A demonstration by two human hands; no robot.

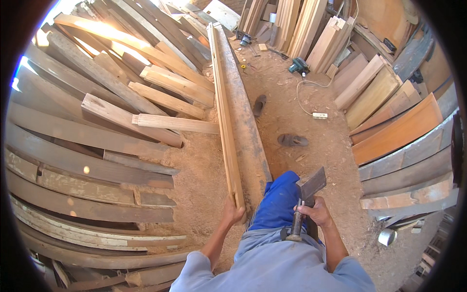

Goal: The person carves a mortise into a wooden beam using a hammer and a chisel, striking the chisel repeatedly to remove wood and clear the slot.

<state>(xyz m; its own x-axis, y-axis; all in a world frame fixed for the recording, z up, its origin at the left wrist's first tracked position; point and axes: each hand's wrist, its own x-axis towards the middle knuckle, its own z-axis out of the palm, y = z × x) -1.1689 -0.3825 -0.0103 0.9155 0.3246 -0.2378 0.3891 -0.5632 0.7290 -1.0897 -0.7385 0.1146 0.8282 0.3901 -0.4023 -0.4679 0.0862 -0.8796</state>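
Note:
My left hand [233, 212] is closed around the near end of a long, narrow, pale timber strip [225, 121] with lines running along its length. The strip stretches away from me beside a broad, worn beam [245, 104]. At my right, against my blue-clad leg, my right hand [315, 211] is wrapped round a hand tool with a broad flat dark blade [313, 183]. A dark, thick cylindrical part [296, 225] of it points back toward my waist. The fingers partly cover where these parts meet.
Timber planks [92, 163] lie stacked along the left; more boards [401, 129] lean at the right. Beyond the beam are loose sandals [293, 140], a green power tool [298, 65] and a white socket strip [319, 116] on a cord. Sawdust covers the ground.

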